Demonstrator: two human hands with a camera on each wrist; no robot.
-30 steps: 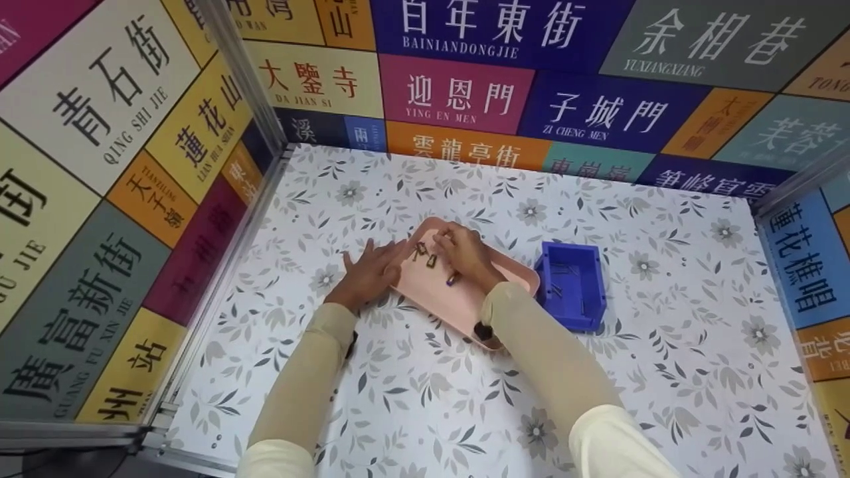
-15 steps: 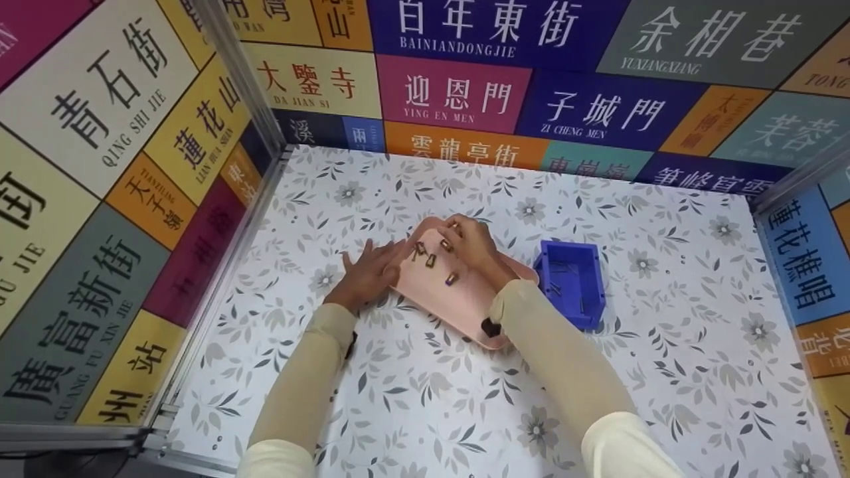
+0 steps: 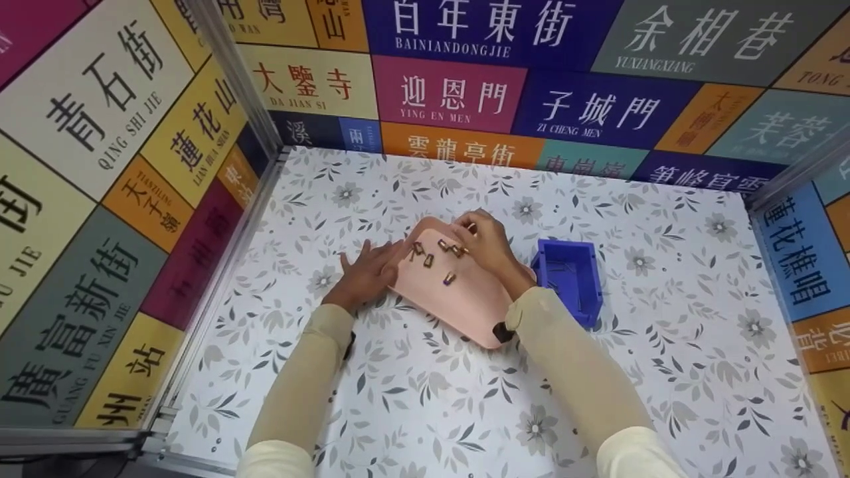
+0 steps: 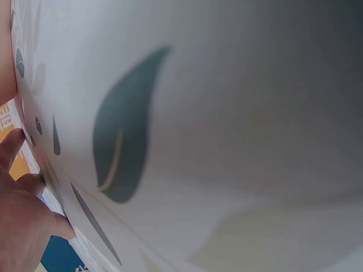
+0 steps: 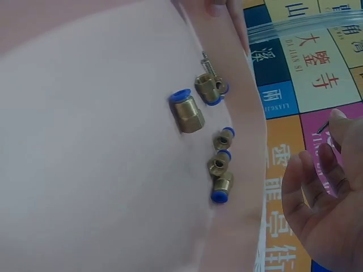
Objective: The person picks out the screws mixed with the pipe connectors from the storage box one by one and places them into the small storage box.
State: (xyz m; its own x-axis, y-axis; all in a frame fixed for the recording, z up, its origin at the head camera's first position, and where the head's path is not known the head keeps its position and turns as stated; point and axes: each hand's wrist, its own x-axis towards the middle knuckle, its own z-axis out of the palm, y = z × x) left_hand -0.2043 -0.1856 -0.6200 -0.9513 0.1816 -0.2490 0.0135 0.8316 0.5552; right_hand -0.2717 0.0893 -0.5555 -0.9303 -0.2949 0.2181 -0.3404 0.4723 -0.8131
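In the head view a pink tray (image 3: 458, 307) lies slanted on the table, with several brass push-in fittings (image 3: 428, 260) near its far end. The right wrist view shows their blue collars (image 5: 220, 196). A screw (image 5: 208, 64) lies among them at the tray's edge. My left hand (image 3: 367, 275) rests against the tray's left rim, fingers spread. Over the tray's far right side, my right hand (image 3: 488, 244) pinches a small dark screw (image 5: 323, 127) between thumb and forefinger, above the tray surface.
A blue bin (image 3: 597, 282) holding several screws stands just right of the tray, close to my right forearm. The table has a floral cover (image 3: 664, 345). Printed sign panels (image 3: 451, 93) wall the back and sides.
My right hand has moved to the right across the tray, uncovering more fittings. My left hand has stayed at the tray's left rim.
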